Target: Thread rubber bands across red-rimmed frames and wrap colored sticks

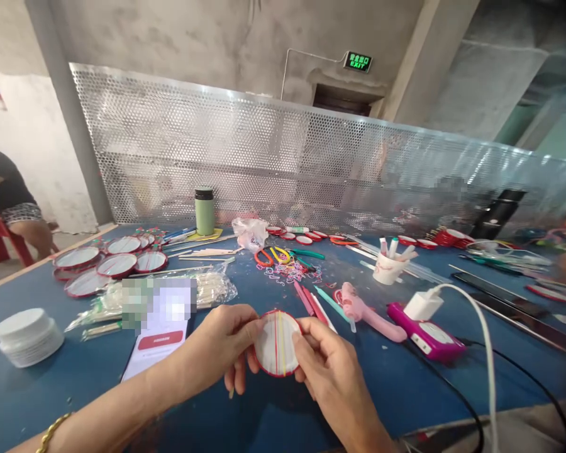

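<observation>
Low over the front of the blue table, both hands hold a small round white disc (288, 346) with a red rim. Thin red and yellow bands run across its face from top to bottom. My left hand (231, 343) pinches the left edge, its lower fingers curled beneath. On the right edge, my right hand (327, 358) presses its thumb on the face with fingers behind. Beyond the disc lie red pens (309, 299), a teal pen (332, 303) and a heap of small coloured bands (290, 272). A lit phone (158, 340) is beside my left forearm.
Similar red-rimmed discs (116, 265) are stacked at left, near bagged sticks (212, 286) and a white jar (28, 336). A pink glue gun (372, 318), a magenta power strip (427, 336) and cables lie right. A green bottle (204, 214) stands before the perforated metal screen (245, 145).
</observation>
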A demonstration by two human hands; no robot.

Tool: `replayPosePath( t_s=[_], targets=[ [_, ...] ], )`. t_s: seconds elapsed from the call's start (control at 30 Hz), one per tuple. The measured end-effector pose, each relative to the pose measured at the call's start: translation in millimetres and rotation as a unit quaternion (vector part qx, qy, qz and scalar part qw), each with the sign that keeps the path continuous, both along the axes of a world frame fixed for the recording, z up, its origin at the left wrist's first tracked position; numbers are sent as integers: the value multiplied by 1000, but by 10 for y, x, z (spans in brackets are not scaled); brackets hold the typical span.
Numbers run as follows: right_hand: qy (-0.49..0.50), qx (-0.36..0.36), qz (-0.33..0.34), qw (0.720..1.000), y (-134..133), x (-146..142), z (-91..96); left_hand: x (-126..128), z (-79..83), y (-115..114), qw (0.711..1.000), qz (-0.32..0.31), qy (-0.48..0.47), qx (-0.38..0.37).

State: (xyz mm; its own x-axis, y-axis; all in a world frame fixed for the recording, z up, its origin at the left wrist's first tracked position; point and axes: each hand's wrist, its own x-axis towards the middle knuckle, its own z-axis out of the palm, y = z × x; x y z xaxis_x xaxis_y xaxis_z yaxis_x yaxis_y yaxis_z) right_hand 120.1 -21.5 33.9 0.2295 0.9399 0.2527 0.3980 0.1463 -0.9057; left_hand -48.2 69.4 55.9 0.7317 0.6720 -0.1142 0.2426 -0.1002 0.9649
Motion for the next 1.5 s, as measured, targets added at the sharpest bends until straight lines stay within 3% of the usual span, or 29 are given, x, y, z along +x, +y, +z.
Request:
replayPosePath(
  t_s=[0.27, 0.43, 0.63, 0.77, 0.9, 1.03, 1.13, 1.2, 1.27, 1.37, 1.5],
  targets=[
    [-101, -15, 1, 995, 30, -57, 30, -34, -56, 34, 974, 41, 116, 192],
    [-204, 142, -76, 966, 0, -49, -102, 42, -100, 99, 941, 70, 185, 275],
    [-248, 327, 8, 912, -121, -81, -138, 183, -97, 161, 887, 60, 300, 345],
    [-266, 346, 37, 899, -201, -83, -126, 262, -130, 230, 831, 52, 354, 425],
    [-296, 361, 54, 883, -303, -12, -253, 346, -102, 205, 794, 54, 396, 458],
    [-308, 376, 12, 874, -433, 175, -374, 414, -67, 113, 767, 59, 433, 470],
    [-296, 383, -19, 875, -529, 363, -275, 423, -47, 104, 747, 54, 449, 487],
    [-309, 356, -20, 881, -567, 479, -138, 386, 32, 159, 745, 60, 442, 496],
    [-315, 341, -18, 886, -561, 560, -9, 304, 209, 261, 753, 83, 411, 506],
    [-296, 324, 0, 899, -461, 595, 62, 111, 634, 462, 756, 135, 367, 525],
    [-281, 316, 49, 905, -299, 546, -36, -139, 1139, 766, 712, 218, 352, 567]
  ],
)
